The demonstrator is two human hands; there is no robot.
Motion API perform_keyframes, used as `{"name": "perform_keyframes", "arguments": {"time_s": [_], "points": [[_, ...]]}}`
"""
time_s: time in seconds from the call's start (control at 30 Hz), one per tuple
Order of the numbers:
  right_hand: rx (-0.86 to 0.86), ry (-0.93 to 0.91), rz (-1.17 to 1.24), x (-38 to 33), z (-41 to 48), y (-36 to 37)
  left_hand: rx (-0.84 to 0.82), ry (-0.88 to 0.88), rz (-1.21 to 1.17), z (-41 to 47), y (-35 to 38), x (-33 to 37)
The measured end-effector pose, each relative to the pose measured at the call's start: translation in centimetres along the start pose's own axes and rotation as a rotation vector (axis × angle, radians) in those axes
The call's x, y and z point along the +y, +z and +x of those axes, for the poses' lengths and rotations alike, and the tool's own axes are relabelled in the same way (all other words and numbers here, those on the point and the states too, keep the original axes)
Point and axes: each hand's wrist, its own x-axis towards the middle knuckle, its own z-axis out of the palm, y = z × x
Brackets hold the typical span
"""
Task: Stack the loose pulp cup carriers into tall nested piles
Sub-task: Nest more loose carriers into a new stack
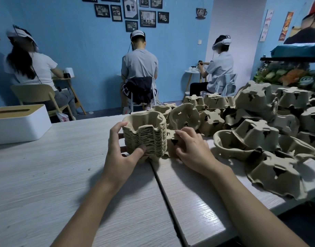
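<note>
Clamping the stack [146, 138] on the table [64, 175] in the left hand [121, 154], thumb on front. Pinching a carrier [172, 139] just right of it in the right hand [194, 150], hemmed by a heap [256, 132] further right.

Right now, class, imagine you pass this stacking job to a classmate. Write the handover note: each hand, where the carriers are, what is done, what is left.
Left hand: grips the nested pile, thumb on its near side; the pile stands on the table, opening up.
Right hand: fingers curled on one loose carrier lying just right of the pile.
Done: one pile of many nested carriers.
Left: nest the held carrier, then work through the heap of loose carriers on the table's right side; many lie upside down, so they probably need turning first.
</note>
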Motion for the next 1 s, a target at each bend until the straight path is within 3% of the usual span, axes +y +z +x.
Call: {"name": "perform_keyframes", "arguments": {"time_s": [0.2, 0.47, 0.7, 0.83, 1.0], "points": [[-0.040, -0.009, 0.027, 0.0, 0.6, 0.7, -0.006, 0.008, -0.005, 0.0, 0.0, 0.2], [0.064, -0.047, 0.155, 0.6, 0.4, -0.2, -0.001, -0.006, -0.005, -0.1, 0.0, 0.3], [0.340, 0.018, 0.308, 0.4, 0.5, -0.2, -0.003, -0.024, -0.015, 0.0, 0.0, 0.0], [0.301, 0.027, 0.271, 0.4, 0.3, -0.2, 0.000, -0.020, -0.020, 0.0, 0.0, -0.1], [0.159, 0.116, -0.047, 0.1, -0.1, -0.4, -0.001, -0.033, -0.025, 0.1, -0.1, -0.3]]}}
